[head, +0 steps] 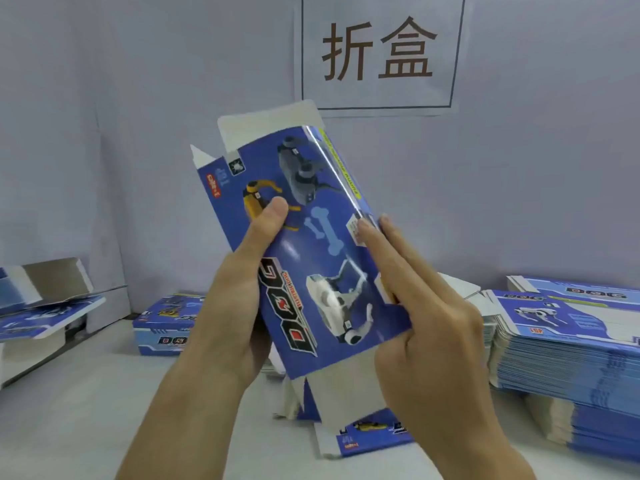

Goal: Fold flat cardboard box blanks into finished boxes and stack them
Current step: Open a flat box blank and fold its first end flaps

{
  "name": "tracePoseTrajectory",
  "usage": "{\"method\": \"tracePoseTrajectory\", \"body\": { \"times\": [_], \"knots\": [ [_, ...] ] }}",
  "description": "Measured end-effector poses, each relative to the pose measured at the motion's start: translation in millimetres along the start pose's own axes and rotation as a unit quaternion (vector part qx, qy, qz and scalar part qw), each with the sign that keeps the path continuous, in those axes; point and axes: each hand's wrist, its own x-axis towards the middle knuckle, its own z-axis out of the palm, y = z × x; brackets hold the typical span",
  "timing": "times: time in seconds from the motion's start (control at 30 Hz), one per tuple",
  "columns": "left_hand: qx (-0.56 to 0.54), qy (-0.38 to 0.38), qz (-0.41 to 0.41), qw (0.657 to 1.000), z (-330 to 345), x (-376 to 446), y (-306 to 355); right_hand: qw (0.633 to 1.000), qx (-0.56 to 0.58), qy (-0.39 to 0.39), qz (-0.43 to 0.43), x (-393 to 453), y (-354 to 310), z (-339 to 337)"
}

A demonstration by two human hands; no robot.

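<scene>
Holding one blue box blank (311, 244) up above the bench (86, 410), left hand (239, 306) gripping its edge and right hand (426, 320) pressing with straight fingers, the person has one finished box (162, 327) behind and a tall pile of flat blanks (568, 362) left.

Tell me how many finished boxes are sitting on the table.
1 that I can make out: the finished box at back left, just left of the left hand. The arms may hide others.

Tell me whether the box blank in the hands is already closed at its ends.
Not closed. The box blank has its white top flaps sticking up unfolded, and its bottom flaps hang loose; left hand grips it, right hand presses its edge.
</scene>
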Motion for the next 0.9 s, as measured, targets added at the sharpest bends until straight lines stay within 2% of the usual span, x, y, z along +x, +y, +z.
{"method": "tracePoseTrajectory", "body": {
  "times": [0.1, 0.17, 0.2, 0.23, 0.3, 0.37, 0.4, 0.43, 0.5, 0.67, 0.8, 0.9],
  "knots": [
    [0.018, 0.038, 0.005, 0.999, -6.8, 0.6, 3.5, 0.994, 0.031, -0.097, 0.051, 5.6, -4.6, -14.1],
    [0.026, 0.041, 0.014, 0.999, -12.2, 0.8, 8.0, 0.962, 0.133, -0.213, 0.111, 23.2, -6.9, -27.1],
    [0.037, 0.029, 0.018, 0.999, -13.6, 0.8, 9.5, 0.949, 0.153, -0.236, 0.142, 37.6, -7.1, -32.2],
    [0.053, 0.009, 0.015, 0.998, -13.2, 0.3, 10.2, 0.939, 0.180, -0.236, 0.172, 44.2, -3.4, -40.5],
    [0.092, -0.045, -0.001, 0.995, -7.3, -2.0, 5.3, 0.917, 0.258, -0.185, 0.243, 50.9, -1.4, -54.7],
    [0.119, -0.108, -0.030, 0.986, 3.4, -4.6, -6.4, 0.933, 0.213, -0.091, 0.274, 43.9, 2.5, -58.9],
    [0.131, -0.132, -0.041, 0.982, 9.7, -5.8, -13.8, 0.948, 0.180, -0.063, 0.254, 36.0, 3.9, -61.3],
    [0.142, -0.143, -0.044, 0.978, 14.9, -6.4, -22.3, 0.948, 0.178, -0.048, 0.258, 29.9, 2.7, -62.2],
    [0.152, -0.130, -0.036, 0.979, 23.6, -5.8, -38.5, 0.936, 0.211, -0.019, 0.281, 21.0, 11.3, -67.0],
    [0.188, -0.027, 0.011, 0.982, 30.1, -2.6, -62.5, 0.944, 0.230, -0.020, 0.236, 11.8, 25.9, -67.1],
    [0.184, -0.055, -0.042, 0.980, 25.0, -1.5, -56.3, 0.962, 0.174, -0.020, 0.208, 8.2, 31.1, -61.7],
    [0.164, -0.026, -0.016, 0.986, 19.2, 2.4, -41.9, 0.962, 0.191, -0.032, 0.194, 6.8, 27.3, -52.7]
  ]
}}
